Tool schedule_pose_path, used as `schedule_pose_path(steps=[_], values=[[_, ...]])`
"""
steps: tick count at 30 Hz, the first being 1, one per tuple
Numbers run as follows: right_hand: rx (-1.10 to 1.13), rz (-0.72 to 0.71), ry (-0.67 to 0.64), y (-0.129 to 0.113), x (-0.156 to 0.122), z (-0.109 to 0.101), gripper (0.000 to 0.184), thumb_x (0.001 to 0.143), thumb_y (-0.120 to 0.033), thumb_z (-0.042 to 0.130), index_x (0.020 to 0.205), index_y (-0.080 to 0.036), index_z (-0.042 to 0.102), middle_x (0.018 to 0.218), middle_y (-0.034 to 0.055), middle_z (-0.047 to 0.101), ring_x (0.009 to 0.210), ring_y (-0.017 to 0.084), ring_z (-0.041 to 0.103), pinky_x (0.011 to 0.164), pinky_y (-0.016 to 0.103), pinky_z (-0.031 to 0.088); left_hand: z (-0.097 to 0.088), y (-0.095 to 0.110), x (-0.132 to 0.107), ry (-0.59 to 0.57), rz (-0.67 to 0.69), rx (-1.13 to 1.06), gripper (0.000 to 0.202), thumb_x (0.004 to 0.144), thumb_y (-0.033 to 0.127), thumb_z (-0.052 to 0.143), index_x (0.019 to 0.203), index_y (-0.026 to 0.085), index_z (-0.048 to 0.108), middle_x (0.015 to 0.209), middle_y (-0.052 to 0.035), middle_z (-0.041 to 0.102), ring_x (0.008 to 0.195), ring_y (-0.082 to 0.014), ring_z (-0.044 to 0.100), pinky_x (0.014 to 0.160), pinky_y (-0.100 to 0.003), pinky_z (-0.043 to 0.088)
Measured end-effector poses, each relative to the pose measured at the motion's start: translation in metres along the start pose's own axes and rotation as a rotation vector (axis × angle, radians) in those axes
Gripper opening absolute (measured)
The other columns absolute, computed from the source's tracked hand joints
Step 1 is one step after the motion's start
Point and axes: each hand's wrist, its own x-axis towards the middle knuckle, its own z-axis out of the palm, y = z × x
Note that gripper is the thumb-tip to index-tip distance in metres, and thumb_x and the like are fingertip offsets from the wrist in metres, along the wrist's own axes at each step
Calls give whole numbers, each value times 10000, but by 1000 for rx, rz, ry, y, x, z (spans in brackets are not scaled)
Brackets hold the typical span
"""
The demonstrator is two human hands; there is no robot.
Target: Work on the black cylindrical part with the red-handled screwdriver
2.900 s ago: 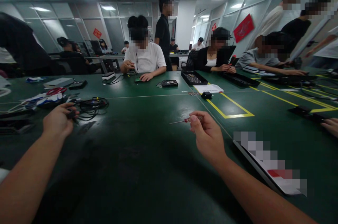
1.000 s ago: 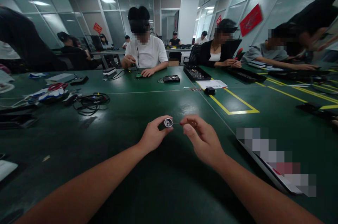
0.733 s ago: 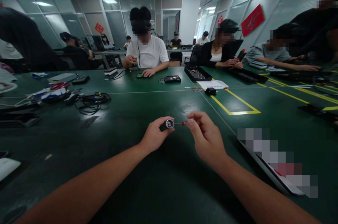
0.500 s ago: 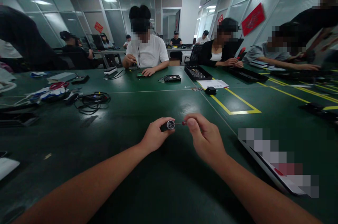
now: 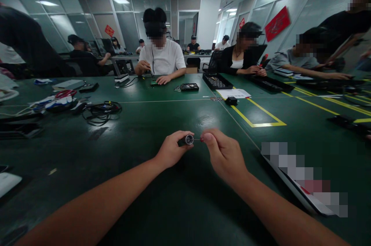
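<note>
My left hand [image 5: 171,150] is closed around a small dark cylinder [image 5: 189,139], whose round silver-rimmed end faces me and looks like the head of a flashlight. Pinched in my right hand [image 5: 227,155] is a thin screwdriver [image 5: 202,138]; its red part shows at the fingertips and the rest of the handle is hidden. The slim metal shaft reaches left to the side of the cylinder's rim. Whether its tip sits in a screw is too small to tell. Both hands are held above the green tabletop [image 5: 185,207].
A white-edged flat item [image 5: 295,184], partly blurred out, lies at right. Coiled black cables [image 5: 102,112] are at left. Further off are a small black block [image 5: 231,101], a white paper [image 5: 234,93], yellow tape [image 5: 268,124] and a black tray [image 5: 217,81]. Co-workers sit across the table.
The screwdriver's red part is now more covered by my right fingers, which are slightly blurred. My left hand and the cylinder have shifted very slightly right and down in view.
</note>
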Motion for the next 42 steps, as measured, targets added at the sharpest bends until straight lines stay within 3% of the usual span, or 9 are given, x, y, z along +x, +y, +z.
schedule_pose_path(steps=[5, 8, 17, 21, 23, 25, 29, 33, 42], values=[[-5, 63, 50, 4, 0, 5, 167, 1029, -321, 454, 1066, -230, 589, 781, 15, 700, 637, 189, 654, 590, 315, 424, -2, -1, 1, 44, -15, 0, 343, 819, 160, 753, 1155, 225, 725, 1139, -62, 728, 1103, -253, 655, 1000, -401, 476], [41, 104, 100, 9, 2, 7, 116, 1013, -305, 468, 1007, -226, 552, 794, 24, 696, 654, 191, 653, 595, 313, 441, -3, -1, 2, 84, -39, 5, 353, 807, 135, 750, 1150, 214, 727, 1143, -61, 727, 1115, -251, 652, 1014, -404, 472], [208, 193, 185, 20, 4, 15, 236, 1020, -426, 498, 1008, -227, 624, 830, 36, 702, 750, 205, 661, 699, 346, 497, -1, 3, 1, 82, -4, 54, 344, 814, 127, 742, 1144, 220, 724, 1147, -65, 732, 1112, -253, 663, 1018, -407, 477], [543, 436, 247, 37, 14, 16, 334, 960, -551, 543, 908, -228, 610, 734, 17, 656, 660, 202, 632, 677, 376, 544, -8, 6, 4, 81, 53, 154, 331, 831, 140, 738, 1147, 238, 725, 1168, -65, 732, 1137, -269, 651, 1034, -438, 457], [774, 555, 181, 45, 19, 15, 359, 909, -586, 588, 812, -240, 562, 620, -25, 570, 535, 180, 560, 660, 412, 578, -12, 6, 6, 73, 68, 190, 318, 842, 157, 737, 1147, 244, 729, 1164, -64, 736, 1139, -276, 649, 1033, -451, 452], [856, 590, 204, 49, 21, 16, 354, 880, -580, 631, 813, -239, 564, 620, -36, 558, 532, 166, 552, 679, 416, 596, -14, 5, 8, 79, 56, 201, 317, 846, 162, 735, 1152, 244, 729, 1158, -63, 738, 1132, -278, 651, 1025, -453, 455], [730, 514, 314, 46, 17, 19, 332, 897, -555, 631, 929, -225, 610, 743, -16, 639, 635, 164, 618, 703, 376, 576, -14, 3, 8, 89, 23, 190, 335, 840, 160, 743, 1167, 235, 723, 1168, -63, 734, 1129, -274, 649, 1024, -447, 457], [559, 426, 299, 37, 12, 19, 314, 966, -528, 549, 963, -219, 608, 825, 9, 671, 705, 173, 653, 703, 354, 534, -12, 5, 6, 76, 27, 203, 348, 839, 165, 749, 1177, 245, 721, 1158, -59, 738, 1116, -277, 647, 1011, -449, 455], [390, 332, 260, 28, 11, 16, 273, 1009, -469, 483, 948, -225, 589, 796, 17, 654, 717, 186, 627, 698, 355, 510, -11, 6, 6, 73, 65, 233, 365, 828, 167, 775, 1181, 235, 714, 1115, -53, 748, 1052, -264, 654, 966, -435, 454]])
